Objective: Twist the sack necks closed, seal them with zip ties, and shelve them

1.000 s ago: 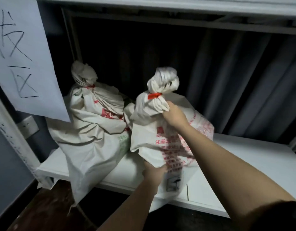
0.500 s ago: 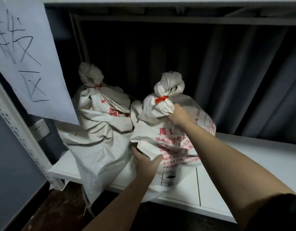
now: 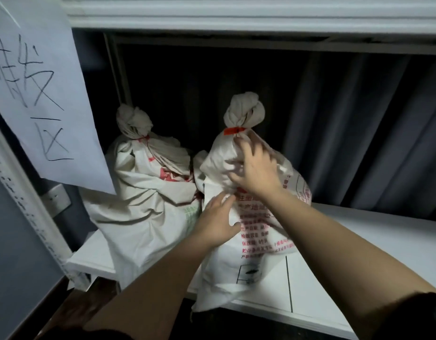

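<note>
Shelving step: right hand [image 3: 255, 171] fingers spread on the tied sack [image 3: 246, 212] below its red zip tie [image 3: 234, 130], left hand [image 3: 218, 220] flat lower down; next, probably nudge it deeper onto the shelf [image 3: 359, 241].

- Two white sacks: left sack [image 3: 148, 200], right sack [image 3: 251, 231].
- Two red zip ties: left tie [image 3: 143, 138], right tie [image 3: 234, 130].
- Two hands: left hand [image 3: 218, 223], right hand [image 3: 255, 168].
- One paper sign [image 3: 40, 94], far left.
- One white shelf [image 3: 359, 253].

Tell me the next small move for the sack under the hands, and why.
Probably nudge the right sack further back onto the shelf: its bottom corner hangs over the front edge. Its neck is already cinched by a red zip tie, and the left hand and right hand rest open against it, placed to push.
</note>
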Available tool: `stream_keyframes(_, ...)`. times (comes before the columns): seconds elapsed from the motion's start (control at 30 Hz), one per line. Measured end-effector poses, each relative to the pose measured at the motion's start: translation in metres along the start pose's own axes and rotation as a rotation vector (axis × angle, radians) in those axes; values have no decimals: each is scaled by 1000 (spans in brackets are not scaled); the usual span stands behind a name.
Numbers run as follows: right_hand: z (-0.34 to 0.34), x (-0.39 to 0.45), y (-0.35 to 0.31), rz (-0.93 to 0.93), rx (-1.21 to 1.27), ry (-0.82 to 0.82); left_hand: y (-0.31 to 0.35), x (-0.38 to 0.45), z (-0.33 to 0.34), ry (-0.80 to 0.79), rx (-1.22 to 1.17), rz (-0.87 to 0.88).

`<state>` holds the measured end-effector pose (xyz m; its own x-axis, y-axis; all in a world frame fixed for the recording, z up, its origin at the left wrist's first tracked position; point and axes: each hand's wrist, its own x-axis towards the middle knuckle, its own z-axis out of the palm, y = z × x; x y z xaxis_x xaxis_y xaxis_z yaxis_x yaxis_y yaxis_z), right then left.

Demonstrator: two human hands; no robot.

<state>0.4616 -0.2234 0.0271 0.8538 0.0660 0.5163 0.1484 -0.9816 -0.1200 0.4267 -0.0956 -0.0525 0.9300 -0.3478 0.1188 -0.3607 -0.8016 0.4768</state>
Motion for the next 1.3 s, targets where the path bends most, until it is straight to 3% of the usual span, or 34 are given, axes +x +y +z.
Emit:
stream_keyframes(0.13, 11, 13, 9, -97, -186, 84, 3, 6, -3, -89, -25, 11)
stream_keyframes(0.23, 18, 30, 24, -81, -259, 93, -5, 7, -4, -28, 101, 29)
stream_keyframes(0.37, 27, 28, 34, -67, -268, 21, -21, 6, 2, 2, 124, -86)
stream_keyframes(0.5, 43, 17, 36, -63, -339, -123, -29, 0, 12, -112, 120, -62)
stream_keyframes(0.6, 49, 11, 35, 6, -264, -269, -32, -4, 15, -188, 60, -75)
stream_keyframes(0.7, 50, 10, 30, 105, 102, -384, -30, -3, 13, -252, 37, -54)
stream_keyframes(0.77, 47, 6, 19, 191, 481, -208, -26, -3, 10, -277, 0, -51)
stream_keyframes(0.83, 41, -2, 7, 338, 756, 136, -22, -4, 7, -210, 73, -35)
stream_keyframes(0.87, 39, -8, 2, 421, 759, 278, -20, -4, 5, -125, 141, -39)
stream_keyframes(0.93, 40, -19, -4, 516, 497, 409, -19, -4, 2, 43, 228, -72)
stream_keyframes(0.97, 42, -24, -6, 500, 323, 370, -20, -4, 0, 71, 224, -91)
stream_keyframes(1.03, 52, -33, -10, 388, 171, 116, -22, -5, 0, -7, 199, -117)
stream_keyframes(1.1, 59, -36, -9, 294, 230, -216, -24, -9, 0, -146, 192, -125)
stream_keyframes(1.17, 57, -34, -3, 268, 329, -422, -26, -13, 0, -260, 185, -144)
stream_keyframes(1.3, 42, -32, 7, 262, 353, -472, -23, -22, -4, -320, 187, -148)
